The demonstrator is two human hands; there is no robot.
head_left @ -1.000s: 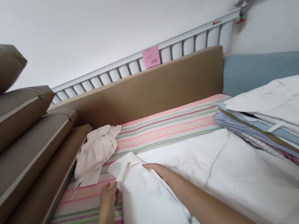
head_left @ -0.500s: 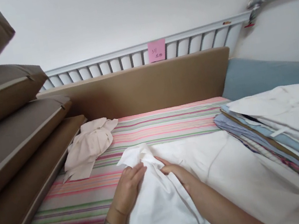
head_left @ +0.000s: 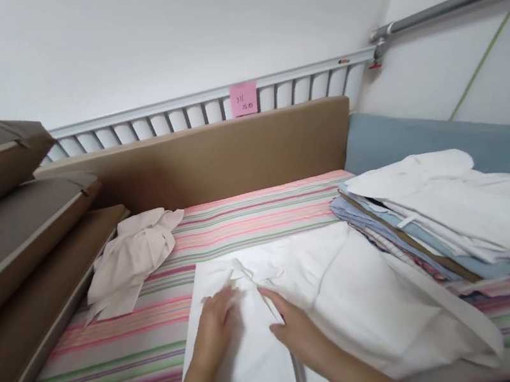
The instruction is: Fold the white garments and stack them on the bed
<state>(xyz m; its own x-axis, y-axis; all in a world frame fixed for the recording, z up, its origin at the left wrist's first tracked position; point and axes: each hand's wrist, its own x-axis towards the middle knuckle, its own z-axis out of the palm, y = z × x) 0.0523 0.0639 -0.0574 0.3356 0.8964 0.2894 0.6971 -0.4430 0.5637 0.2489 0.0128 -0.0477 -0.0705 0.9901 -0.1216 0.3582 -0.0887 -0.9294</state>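
Observation:
A white garment (head_left: 334,294) lies partly folded on the striped bed sheet, a long band of it curving along its right side. My left hand (head_left: 216,329), with a silver bangle at the wrist, is on the left part of the garment near its collar-like, bunched top. Its fingers are curled and smeared by motion, so I cannot tell if they grip cloth. Just to the right, my right hand (head_left: 296,326) pinches a folded edge of the same white fabric between thumb and fingers.
A pile of folded clothes (head_left: 454,198), white on top, lies at the right. At the left are a crumpled beige cloth (head_left: 134,255) and stacked brown cushions (head_left: 24,234). A tan board (head_left: 216,161) stands at the back before a radiator (head_left: 106,137) with a pink note (head_left: 244,99).
The gathered left part of the garment now lies flatter, its left edge straighter. My hands have moved slightly down and remain on the fabric. The view has turned to the right.

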